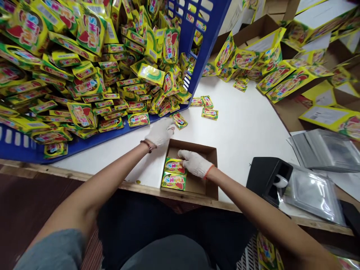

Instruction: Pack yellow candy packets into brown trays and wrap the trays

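Two yellow packs (173, 181) lie one above the other down the left side of the open carton (197, 186), and the right hand (194, 163), gloved, is in there with its fingers partly bent at the upper pack's edge, though whether they grip it I can't tell! Up and to the left, the gloved left hand (159, 132) reaches along the blue basket (112, 135), fingers loosely bent right beside a loose pack (180, 120), any hold unclear, with a heap of packs (92, 82) piled above, and over to the right, a black dispenser (267, 180) stands on the white table (233, 123)!
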`<action>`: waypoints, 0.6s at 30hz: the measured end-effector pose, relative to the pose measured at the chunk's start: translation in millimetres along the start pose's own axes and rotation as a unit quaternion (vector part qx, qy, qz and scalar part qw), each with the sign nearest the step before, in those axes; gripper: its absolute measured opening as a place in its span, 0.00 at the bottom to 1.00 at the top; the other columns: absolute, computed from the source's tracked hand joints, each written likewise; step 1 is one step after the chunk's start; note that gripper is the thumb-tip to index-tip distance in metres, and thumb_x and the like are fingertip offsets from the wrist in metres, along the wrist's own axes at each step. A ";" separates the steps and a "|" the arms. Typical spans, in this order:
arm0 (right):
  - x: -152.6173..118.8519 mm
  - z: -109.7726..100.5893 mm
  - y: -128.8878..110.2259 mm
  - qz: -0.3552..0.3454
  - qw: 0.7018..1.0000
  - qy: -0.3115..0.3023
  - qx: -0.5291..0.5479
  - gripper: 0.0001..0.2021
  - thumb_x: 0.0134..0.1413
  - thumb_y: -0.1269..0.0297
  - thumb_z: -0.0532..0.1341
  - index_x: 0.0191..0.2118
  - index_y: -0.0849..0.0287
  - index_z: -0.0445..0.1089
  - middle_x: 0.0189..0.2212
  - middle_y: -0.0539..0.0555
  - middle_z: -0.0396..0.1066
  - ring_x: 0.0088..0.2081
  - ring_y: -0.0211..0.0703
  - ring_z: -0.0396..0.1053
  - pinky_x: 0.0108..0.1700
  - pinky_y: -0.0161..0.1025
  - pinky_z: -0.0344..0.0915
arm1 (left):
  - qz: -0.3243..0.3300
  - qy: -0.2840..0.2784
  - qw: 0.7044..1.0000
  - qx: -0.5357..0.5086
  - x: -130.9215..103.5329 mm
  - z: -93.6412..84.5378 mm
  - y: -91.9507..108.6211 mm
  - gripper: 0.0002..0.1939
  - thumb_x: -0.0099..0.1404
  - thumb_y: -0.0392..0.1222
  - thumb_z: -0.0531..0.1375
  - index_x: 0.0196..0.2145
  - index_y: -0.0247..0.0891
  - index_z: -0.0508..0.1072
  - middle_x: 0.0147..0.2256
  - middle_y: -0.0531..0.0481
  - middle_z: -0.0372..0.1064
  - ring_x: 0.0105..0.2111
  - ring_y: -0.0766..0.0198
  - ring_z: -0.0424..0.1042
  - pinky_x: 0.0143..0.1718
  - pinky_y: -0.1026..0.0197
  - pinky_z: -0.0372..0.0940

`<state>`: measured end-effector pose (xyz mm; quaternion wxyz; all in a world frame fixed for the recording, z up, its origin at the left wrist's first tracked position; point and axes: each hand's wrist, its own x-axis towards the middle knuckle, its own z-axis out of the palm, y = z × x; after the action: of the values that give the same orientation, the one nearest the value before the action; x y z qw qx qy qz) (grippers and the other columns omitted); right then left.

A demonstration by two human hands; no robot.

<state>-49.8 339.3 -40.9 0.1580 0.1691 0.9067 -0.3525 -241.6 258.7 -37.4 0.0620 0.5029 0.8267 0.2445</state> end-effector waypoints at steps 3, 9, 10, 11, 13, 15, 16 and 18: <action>12.4 17.4 -3.7 0.007 0.999 0.020 -0.045 0.12 0.57 0.68 0.59 0.44 0.56 0.76 0.42 0.55 0.71 0.41 0.44 0.68 0.40 0.36 0.62 | 0.088 -0.065 0.991 0.073 45.5 17.3 -0.5 0.18 0.65 0.39 0.55 0.50 0.37 0.75 0.53 0.40 0.71 0.53 0.52 0.67 0.54 0.53 0.61; 13.4 23.4 16.3 -0.033 0.999 0.002 -0.035 0.12 0.58 0.71 0.58 0.42 0.58 0.78 0.40 0.55 0.69 0.40 0.41 0.68 0.43 0.35 0.64 | 0.166 -0.151 0.945 0.239 76.6 31.1 15.1 0.19 0.70 0.40 0.49 0.53 0.35 0.73 0.54 0.33 0.70 0.54 0.43 0.65 0.53 0.41 0.58; 12.8 22.2 18.4 -0.043 0.998 -0.006 -0.034 0.11 0.57 0.72 0.58 0.42 0.58 0.78 0.40 0.55 0.70 0.41 0.42 0.68 0.44 0.35 0.64 | 0.157 -0.156 0.945 0.240 76.8 29.1 17.0 0.18 0.68 0.40 0.52 0.52 0.34 0.73 0.52 0.32 0.70 0.54 0.42 0.65 0.52 0.42 0.58; 11.9 21.0 19.4 -0.047 0.998 -0.009 -0.032 0.11 0.57 0.72 0.59 0.42 0.59 0.77 0.40 0.55 0.70 0.42 0.43 0.68 0.46 0.36 0.65 | 0.143 -0.155 0.951 0.228 75.8 25.9 18.1 0.19 0.64 0.41 0.57 0.51 0.33 0.73 0.52 0.31 0.71 0.53 0.41 0.66 0.52 0.42 0.59; 8.4 18.3 17.9 -0.044 0.999 0.020 -0.007 0.11 0.57 0.71 0.59 0.43 0.59 0.76 0.41 0.56 0.72 0.44 0.44 0.68 0.49 0.39 0.65 | 0.097 -0.126 0.974 0.160 69.0 16.6 18.2 0.28 0.55 0.42 0.65 0.54 0.32 0.71 0.51 0.32 0.71 0.52 0.40 0.68 0.51 0.44 0.61; 2.5 14.1 12.4 -0.036 0.993 0.098 0.057 0.14 0.56 0.70 0.59 0.48 0.58 0.72 0.43 0.56 0.72 0.45 0.45 0.69 0.51 0.42 0.66 | 0.047 -0.062 0.997 0.021 55.8 4.7 17.1 0.39 0.51 0.43 0.67 0.60 0.33 0.65 0.51 0.35 0.71 0.50 0.43 0.70 0.52 0.48 0.63; -1.1 11.1 8.5 -0.034 0.985 0.141 0.098 0.15 0.56 0.69 0.59 0.50 0.58 0.69 0.44 0.56 0.72 0.43 0.44 0.70 0.50 0.42 0.67 | 0.029 -0.024 0.997 -0.068 47.0 -1.7 17.1 0.41 0.52 0.43 0.67 0.62 0.33 0.62 0.52 0.37 0.70 0.50 0.46 0.71 0.52 0.50 0.64; -8.3 3.0 -0.7 -0.044 0.960 0.209 0.182 0.16 0.57 0.65 0.58 0.51 0.58 0.65 0.43 0.55 0.71 0.37 0.42 0.70 0.42 0.42 0.70 | 0.005 0.033 0.967 -0.253 25.9 -14.6 20.4 0.39 0.55 0.46 0.65 0.63 0.36 0.59 0.51 0.41 0.70 0.48 0.52 0.72 0.50 0.53 0.67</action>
<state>-42.2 335.2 -39.2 -0.0842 0.2253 0.8468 -0.4745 -242.9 283.7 -11.4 0.1580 0.4669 0.7371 0.4624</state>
